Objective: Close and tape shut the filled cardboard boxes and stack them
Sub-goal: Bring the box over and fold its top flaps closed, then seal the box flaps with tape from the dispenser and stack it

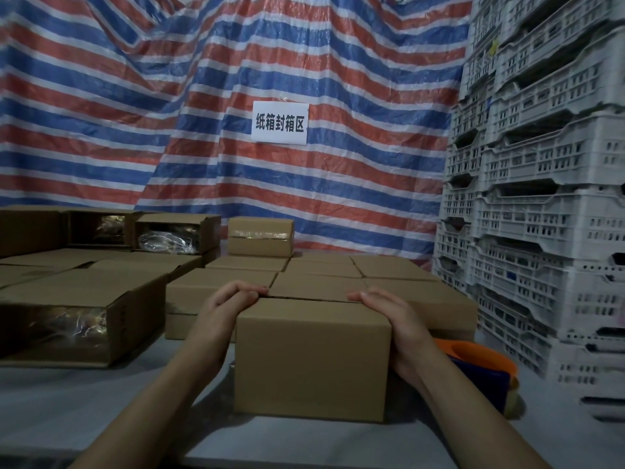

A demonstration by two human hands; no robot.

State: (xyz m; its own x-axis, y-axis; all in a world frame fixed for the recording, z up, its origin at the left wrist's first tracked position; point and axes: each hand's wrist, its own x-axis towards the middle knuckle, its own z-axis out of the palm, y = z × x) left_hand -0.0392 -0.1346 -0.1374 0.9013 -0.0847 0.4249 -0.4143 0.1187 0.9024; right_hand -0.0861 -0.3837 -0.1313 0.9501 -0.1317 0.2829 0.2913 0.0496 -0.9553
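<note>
A closed brown cardboard box stands on the grey table right in front of me. My left hand grips its upper left edge, fingers curled over the far top corner. My right hand holds the upper right edge the same way. Behind it lies a flat layer of several closed boxes, with one taped box standing on top at the back. An orange and blue tape dispenser lies just right of the held box, partly hidden by my right wrist.
Open boxes with plastic-wrapped contents lie on their sides at the left, more of them behind. White plastic crates are stacked high at the right. A striped tarp with a paper sign hangs behind.
</note>
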